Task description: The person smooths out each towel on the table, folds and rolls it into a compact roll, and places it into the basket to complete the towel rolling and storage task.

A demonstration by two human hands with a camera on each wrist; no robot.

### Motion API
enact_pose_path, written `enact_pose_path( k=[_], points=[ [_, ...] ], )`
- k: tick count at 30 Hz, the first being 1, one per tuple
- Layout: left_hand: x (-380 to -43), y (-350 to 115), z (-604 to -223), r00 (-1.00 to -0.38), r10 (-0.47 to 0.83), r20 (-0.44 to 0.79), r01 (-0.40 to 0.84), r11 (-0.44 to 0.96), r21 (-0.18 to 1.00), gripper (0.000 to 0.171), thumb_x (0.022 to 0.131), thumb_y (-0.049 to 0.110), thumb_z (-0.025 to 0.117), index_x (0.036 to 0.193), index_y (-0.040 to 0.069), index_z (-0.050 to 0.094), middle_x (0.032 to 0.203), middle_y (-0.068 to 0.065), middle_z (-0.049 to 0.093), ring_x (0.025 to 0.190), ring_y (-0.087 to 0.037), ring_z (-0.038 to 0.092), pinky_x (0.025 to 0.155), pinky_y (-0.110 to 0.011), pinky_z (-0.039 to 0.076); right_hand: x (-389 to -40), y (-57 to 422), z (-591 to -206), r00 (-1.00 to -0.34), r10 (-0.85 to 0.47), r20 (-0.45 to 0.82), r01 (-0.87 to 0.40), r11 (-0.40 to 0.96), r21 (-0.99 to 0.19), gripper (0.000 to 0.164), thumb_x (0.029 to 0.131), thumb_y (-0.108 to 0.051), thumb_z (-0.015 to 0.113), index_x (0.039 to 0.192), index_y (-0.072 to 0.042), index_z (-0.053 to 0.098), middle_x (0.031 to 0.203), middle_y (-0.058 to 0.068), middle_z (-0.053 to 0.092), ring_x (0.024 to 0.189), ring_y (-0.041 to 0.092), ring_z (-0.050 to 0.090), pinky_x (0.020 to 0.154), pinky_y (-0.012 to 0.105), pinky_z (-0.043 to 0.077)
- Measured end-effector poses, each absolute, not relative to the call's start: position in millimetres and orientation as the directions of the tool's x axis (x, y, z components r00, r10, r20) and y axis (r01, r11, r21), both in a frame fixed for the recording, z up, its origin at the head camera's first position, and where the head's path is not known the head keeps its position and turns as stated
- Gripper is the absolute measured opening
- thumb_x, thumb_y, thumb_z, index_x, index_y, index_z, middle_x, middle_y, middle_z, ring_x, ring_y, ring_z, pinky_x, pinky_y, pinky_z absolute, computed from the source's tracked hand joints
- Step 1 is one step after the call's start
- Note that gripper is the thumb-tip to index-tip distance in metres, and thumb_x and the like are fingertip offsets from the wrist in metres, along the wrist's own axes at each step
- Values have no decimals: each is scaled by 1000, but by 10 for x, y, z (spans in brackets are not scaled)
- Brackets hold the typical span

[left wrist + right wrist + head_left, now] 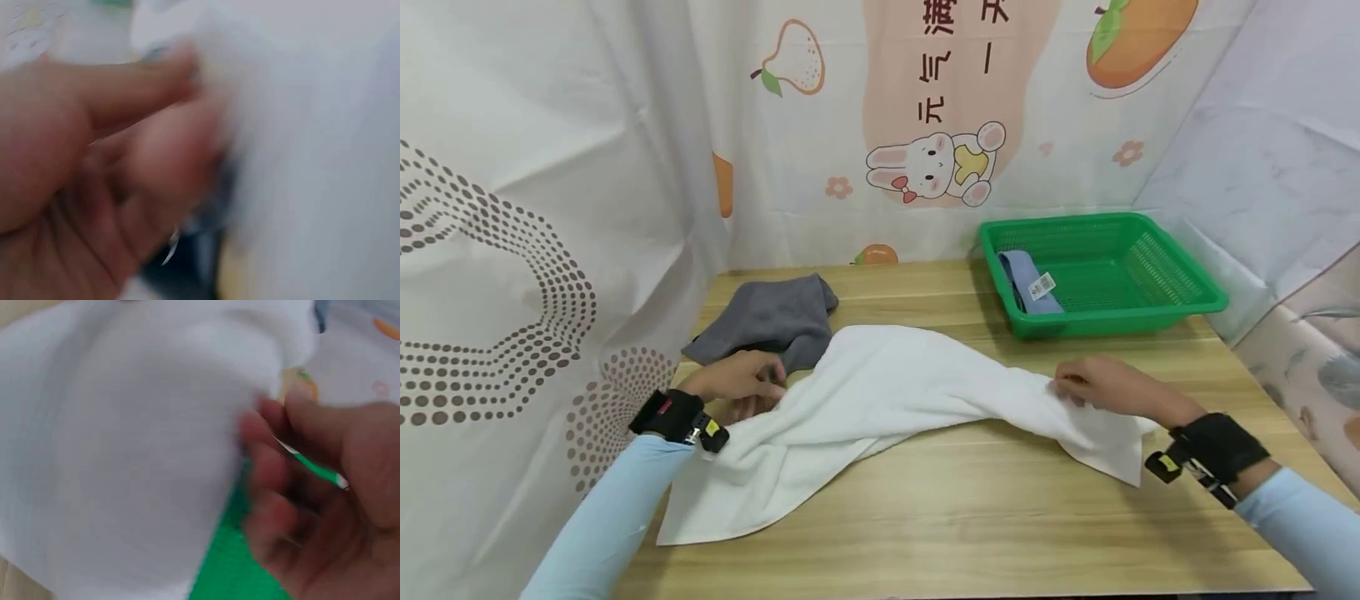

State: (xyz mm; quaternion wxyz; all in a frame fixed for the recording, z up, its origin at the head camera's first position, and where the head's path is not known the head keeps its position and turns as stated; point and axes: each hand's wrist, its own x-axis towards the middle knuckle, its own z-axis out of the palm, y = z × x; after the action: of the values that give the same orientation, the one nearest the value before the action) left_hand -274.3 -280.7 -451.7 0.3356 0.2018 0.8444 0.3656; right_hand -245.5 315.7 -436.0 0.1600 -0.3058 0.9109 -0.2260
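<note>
A white towel [895, 383] lies loosely spread and creased across the wooden table, its two ends draped toward the near side. At its left edge my left hand [741, 385] pinches the cloth between thumb and fingers; the left wrist view blurs this hand [125, 150] and the towel [319, 162]. My right hand [1108, 387] pinches the upper edge near the right end. In the right wrist view the thumb and curled fingers of that hand [325, 487] meet at the towel's edge [144, 450], also blurred.
A crumpled grey cloth [782, 317] lies at the back left, close beyond my left hand. A green plastic basket [1120, 321] stands at the back right, holding a folded blue-grey cloth [1024, 279] with a white label. Printed curtains [790, 167] surround the table [955, 525].
</note>
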Motion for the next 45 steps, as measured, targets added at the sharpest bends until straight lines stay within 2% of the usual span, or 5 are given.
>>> enact_pose_path(
  k=[8, 14, 20, 28, 45],
  points=[
    [-2800, -2430, -4866, -715, 596, -365, 205, 679, 705, 88, 89, 29, 83, 156, 2, 34, 89, -6, 58, 63, -17, 55, 61, -34, 49, -2664, 3148, -4598, -778, -610, -152, -462, 719, -519, 77, 89, -24, 83, 149, 7, 45, 117, 19, 67, 108, 38, 62, 89, 49, 51],
    [-2775, -2421, -4882, -667, 693, -273, 331, 604, 725, 31, 89, 33, 82, 93, 9, 63, 97, -7, 53, 85, -23, 52, 77, -36, 42, -2606, 3160, -4632, -663, -705, -252, -425, 632, -649, 21, 89, -17, 80, 102, -10, 66, 80, -6, 49, 74, 7, 46, 64, 25, 37],
    [-2717, -2675, -4776, -804, 576, -147, 219, 516, 828, 34, 94, 15, 72, 126, 5, 70, 159, -24, 37, 143, -45, 38, 112, -60, 34, -2569, 3374, -4573, -651, -745, -142, -442, 525, -727, 35, 93, -14, 77, 82, -11, 44, 78, 5, 43, 75, 4, 44, 64, 25, 35],
    [-2706, -3064, -4540, -930, 363, 63, 287, 605, 743, 25, 93, 14, 77, 96, 9, 52, 80, -4, 44, 71, -20, 46, 68, -35, 39, -2537, 3743, -4440, -824, -559, -86, -273, 527, -805, 40, 97, -13, 73, 81, -7, 36, 79, 5, 35, 73, 19, 42, 64, 30, 38],
    [-2777, -3561, -4435, -812, 413, 412, 531, 816, 229, 17, 79, -10, 79, 90, 1, 72, 87, -12, 65, 74, -29, 58, 68, -45, 49, -2553, 4152, -3773, -961, -267, 77, -224, 579, -784, 27, 108, -12, 54, 134, -13, 60, 127, -15, 59, 100, 0, 56, 84, 30, 53]
  ],
)
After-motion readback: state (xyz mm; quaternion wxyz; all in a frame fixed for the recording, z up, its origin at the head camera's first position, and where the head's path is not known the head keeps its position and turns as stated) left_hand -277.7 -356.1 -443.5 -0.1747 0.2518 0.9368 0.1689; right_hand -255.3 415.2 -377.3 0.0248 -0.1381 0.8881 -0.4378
